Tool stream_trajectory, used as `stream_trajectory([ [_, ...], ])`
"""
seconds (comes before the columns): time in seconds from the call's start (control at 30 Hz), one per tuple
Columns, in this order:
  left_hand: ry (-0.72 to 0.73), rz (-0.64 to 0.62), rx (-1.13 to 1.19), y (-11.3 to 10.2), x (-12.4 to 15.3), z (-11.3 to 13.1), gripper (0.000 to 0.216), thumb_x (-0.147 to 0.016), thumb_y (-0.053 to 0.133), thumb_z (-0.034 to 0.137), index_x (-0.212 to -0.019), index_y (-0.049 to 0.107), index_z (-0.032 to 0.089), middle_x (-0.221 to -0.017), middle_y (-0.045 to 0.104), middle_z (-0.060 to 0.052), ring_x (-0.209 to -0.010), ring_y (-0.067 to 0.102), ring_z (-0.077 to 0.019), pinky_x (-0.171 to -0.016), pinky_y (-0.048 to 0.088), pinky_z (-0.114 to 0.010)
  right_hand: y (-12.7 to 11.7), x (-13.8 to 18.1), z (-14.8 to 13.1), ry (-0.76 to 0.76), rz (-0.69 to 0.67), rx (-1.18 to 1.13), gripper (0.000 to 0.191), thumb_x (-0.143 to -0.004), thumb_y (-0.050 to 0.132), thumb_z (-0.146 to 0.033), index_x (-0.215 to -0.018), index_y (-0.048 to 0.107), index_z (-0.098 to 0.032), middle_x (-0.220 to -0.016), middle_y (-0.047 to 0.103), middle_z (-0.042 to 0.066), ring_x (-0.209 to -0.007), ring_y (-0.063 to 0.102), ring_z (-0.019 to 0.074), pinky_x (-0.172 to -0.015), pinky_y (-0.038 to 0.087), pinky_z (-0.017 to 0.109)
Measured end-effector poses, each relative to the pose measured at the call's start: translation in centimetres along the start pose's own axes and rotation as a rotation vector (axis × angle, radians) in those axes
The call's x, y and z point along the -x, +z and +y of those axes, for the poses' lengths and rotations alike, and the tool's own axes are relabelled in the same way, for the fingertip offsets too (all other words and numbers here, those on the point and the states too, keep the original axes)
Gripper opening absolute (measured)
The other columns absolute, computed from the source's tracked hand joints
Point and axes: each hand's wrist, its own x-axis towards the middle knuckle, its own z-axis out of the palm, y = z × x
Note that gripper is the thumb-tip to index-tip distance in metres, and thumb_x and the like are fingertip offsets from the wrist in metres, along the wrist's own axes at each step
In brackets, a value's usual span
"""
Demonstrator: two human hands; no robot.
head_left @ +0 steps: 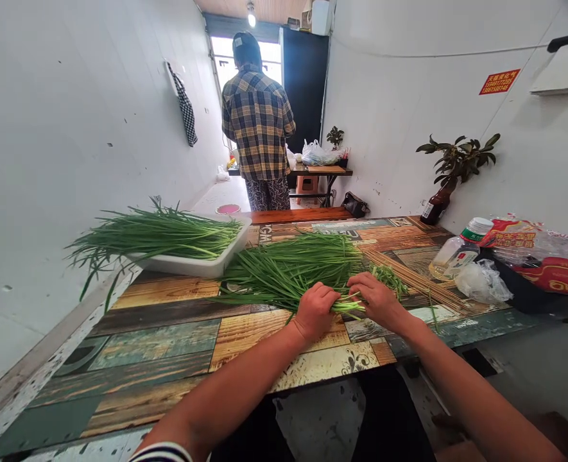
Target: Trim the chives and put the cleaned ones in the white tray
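Observation:
My left hand [315, 312] is closed around a small bunch of garlic chives, its pale stem ends [348, 305] sticking out to the right. At those ends my right hand [378, 303] has its thumb and fingers pinched on a thin stem. Just beyond my hands lies a loose pile of chives [298, 260], leaves toward the left. More chives [178, 234] fill a white plastic tray [211, 267] at the back left, their leaf tips hanging over its side. Beside my right hand sits a little heap of pale green trimmings [389, 280].
Thin wooden skewers [421, 280] lie right of the trimmings on the wood-patterned table [168, 346]. Farther right are a plastic bottle [464, 249], a crumpled clear bag [483, 281] and red packaging [553, 256]. A brown bottle with a plant [438, 204] stands behind. A person [257, 122] stands beyond the table.

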Motion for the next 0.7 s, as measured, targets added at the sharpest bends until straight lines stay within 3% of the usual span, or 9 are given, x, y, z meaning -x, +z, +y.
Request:
stream_trajectory([
  [0.23, -0.027, 0.008, 0.016, -0.2, 0.0, 0.0, 0.020, -0.073, 0.050, 0.005, -0.085, 0.062, 0.017, -0.077, 0.063, -0.006, -0.073, 0.054, -0.0193, -0.066, 0.047, -0.032, 0.2, 2.1, 3.9, 0.203, 0.113, 0.052, 0.013, -0.089, 0.047, -0.025, -0.083, 0.058, -0.020, -0.100, 0.061, 0.010, -0.099, 0.055, 0.0229, -0.088, 0.044, 0.042],
  [0.37, -0.024, 0.035, 0.024, -0.2, 0.0, 0.1, 0.018, -0.073, 0.052, 0.005, -0.085, 0.061, 0.015, -0.077, 0.064, -0.006, -0.073, 0.054, -0.0198, -0.065, 0.047, -0.032, -1.0, 2.5, 5.0, 0.393, 0.276, 0.070, 0.026, -0.086, 0.053, -0.037, -0.066, 0.057, -0.021, -0.080, 0.063, 0.008, -0.084, 0.059, 0.0225, -0.081, 0.045, 0.039],
  [0.43, -0.017, 0.029, 0.021, -0.3, 0.0, 0.1, 0.017, -0.075, 0.051, 0.006, -0.086, 0.061, 0.015, -0.078, 0.064, -0.006, -0.073, 0.053, -0.0198, -0.065, 0.047, -0.032, -1.7, 1.9, 4.1, 0.473, 0.277, -0.006, 0.035, -0.084, 0.053, -0.044, -0.058, 0.054, -0.021, -0.069, 0.061, 0.005, -0.072, 0.058, 0.0204, -0.072, 0.046, 0.035],
  [0.5, 0.002, 0.000, 0.010, -0.3, -0.1, 0.1, 0.017, -0.077, 0.050, 0.006, -0.086, 0.061, 0.015, -0.078, 0.064, -0.006, -0.073, 0.053, -0.0193, -0.065, 0.047, -0.031, -2.1, 1.0, 2.6, 0.500, 0.193, -0.140, 0.034, -0.084, 0.051, -0.046, -0.062, 0.059, -0.022, -0.069, 0.062, 0.004, -0.067, 0.058, 0.0188, -0.063, 0.045, 0.031],
  [0.6, 0.035, -0.043, -0.019, -0.4, -0.1, 0.2, 0.016, -0.080, 0.050, 0.008, -0.086, 0.062, 0.017, -0.078, 0.063, -0.005, -0.073, 0.052, -0.0183, -0.065, 0.046, -0.030, -2.0, -0.6, 0.5, 0.445, -0.053, -0.346, 0.030, -0.085, 0.047, -0.045, -0.077, 0.065, -0.022, -0.074, 0.065, 0.003, -0.068, 0.057, 0.0176, -0.058, 0.043, 0.027],
  [0.7, 0.039, -0.052, -0.039, -0.6, -0.2, 0.3, 0.013, -0.083, 0.051, 0.012, -0.085, 0.062, 0.017, -0.077, 0.062, -0.005, -0.072, 0.052, -0.0178, -0.065, 0.045, -0.029, -1.3, -1.9, -0.3, 0.389, -0.362, -0.462, 0.032, -0.084, 0.046, -0.043, -0.068, 0.063, -0.020, -0.062, 0.059, 0.000, -0.061, 0.051, 0.0146, -0.055, 0.038, 0.025],
])
